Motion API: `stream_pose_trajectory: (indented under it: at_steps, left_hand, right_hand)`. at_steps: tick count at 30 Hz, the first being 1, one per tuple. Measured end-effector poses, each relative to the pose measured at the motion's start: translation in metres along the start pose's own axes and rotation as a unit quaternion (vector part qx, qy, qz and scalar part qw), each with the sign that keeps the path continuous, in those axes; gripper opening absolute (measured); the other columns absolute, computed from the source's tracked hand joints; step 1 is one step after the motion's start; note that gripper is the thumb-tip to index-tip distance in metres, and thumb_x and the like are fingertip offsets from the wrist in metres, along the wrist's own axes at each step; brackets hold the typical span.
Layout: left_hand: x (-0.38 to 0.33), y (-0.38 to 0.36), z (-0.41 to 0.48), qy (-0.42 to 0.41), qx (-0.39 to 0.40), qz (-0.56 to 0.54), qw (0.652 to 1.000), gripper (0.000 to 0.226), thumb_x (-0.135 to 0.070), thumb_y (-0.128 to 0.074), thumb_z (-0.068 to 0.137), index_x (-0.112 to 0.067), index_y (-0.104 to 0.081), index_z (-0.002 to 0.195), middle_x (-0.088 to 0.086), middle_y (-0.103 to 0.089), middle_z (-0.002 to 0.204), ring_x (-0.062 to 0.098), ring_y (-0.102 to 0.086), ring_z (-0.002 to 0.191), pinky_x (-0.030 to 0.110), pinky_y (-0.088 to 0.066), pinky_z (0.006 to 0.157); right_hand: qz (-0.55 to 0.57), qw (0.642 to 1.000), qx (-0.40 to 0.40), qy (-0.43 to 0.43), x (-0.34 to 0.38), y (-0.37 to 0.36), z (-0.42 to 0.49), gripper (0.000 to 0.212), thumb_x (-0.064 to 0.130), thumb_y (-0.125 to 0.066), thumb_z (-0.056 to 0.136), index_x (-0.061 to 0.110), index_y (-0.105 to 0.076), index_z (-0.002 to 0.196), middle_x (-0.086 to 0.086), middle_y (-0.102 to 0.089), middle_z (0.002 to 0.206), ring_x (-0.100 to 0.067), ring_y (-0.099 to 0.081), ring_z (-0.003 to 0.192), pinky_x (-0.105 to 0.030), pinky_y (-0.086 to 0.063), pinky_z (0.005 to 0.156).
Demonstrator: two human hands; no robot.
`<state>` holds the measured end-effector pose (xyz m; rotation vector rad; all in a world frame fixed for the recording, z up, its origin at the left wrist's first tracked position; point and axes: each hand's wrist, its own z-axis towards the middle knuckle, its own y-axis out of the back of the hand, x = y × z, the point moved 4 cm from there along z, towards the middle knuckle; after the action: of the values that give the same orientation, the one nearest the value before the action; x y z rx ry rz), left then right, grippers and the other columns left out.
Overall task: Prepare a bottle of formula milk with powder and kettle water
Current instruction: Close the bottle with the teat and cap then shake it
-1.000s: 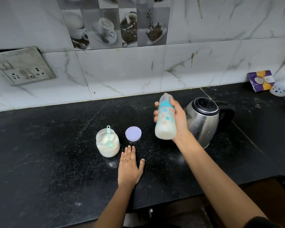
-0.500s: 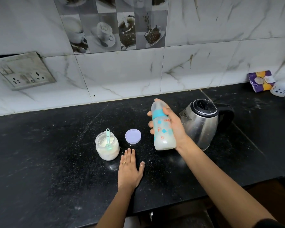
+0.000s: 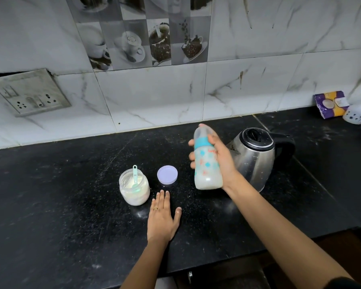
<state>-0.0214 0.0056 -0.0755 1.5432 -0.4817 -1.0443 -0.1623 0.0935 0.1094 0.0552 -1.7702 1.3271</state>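
Note:
My right hand [image 3: 221, 159] grips a baby bottle [image 3: 205, 161] with a teal collar and white milk in its lower part, holding it upright just above the black counter [image 3: 50, 205]. Behind that hand stands the steel kettle [image 3: 256, 157], lid closed. An open jar of white powder [image 3: 134, 188] with a teal scoop [image 3: 135, 176] standing in it sits left of centre. Its lilac lid [image 3: 167, 174] lies beside it. My left hand [image 3: 163, 217] rests flat on the counter, fingers straight, just in front of the jar and lid.
A marble-tiled wall with a socket plate [image 3: 29, 92] runs behind the counter. At the far right lie a purple-and-yellow packet [image 3: 329, 105] and a white plastic item [image 3: 356, 115]. The counter's front edge drops off near my forearms.
The bottle has dropped lower and tipped slightly in my right hand, as in a shake. My left hand stays flat in the same spot.

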Motion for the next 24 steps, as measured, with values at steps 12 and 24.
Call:
stream_pose_trajectory:
  at_steps: [12,24]
  left_hand:
    - [-0.001,-0.003,0.002,0.001,-0.004,0.001,1.000,0.085,-0.061,-0.005,0.083,-0.011,-0.015,0.151,0.007,-0.012,0.159,0.017,-0.004,0.147,0.027,0.006,0.117]
    - [-0.001,-0.003,0.002,0.003,-0.002,-0.001,1.000,0.085,-0.060,-0.005,0.083,-0.011,-0.014,0.151,0.007,-0.012,0.159,0.017,-0.003,0.147,0.026,0.008,0.116]
  right_hand:
    - [-0.018,0.999,-0.036,0.011,-0.009,0.001,0.005,0.050,0.027,-0.053,0.082,0.018,-0.041,0.130,-0.012,-0.061,0.088,-0.023,-0.057,0.052,-0.029,-0.049,0.047]
    - [-0.017,0.998,-0.063,0.006,-0.008,0.006,0.004,0.040,0.025,-0.050,0.091,0.019,-0.042,0.129,-0.012,-0.060,0.088,-0.023,-0.057,0.052,-0.029,-0.050,0.047]
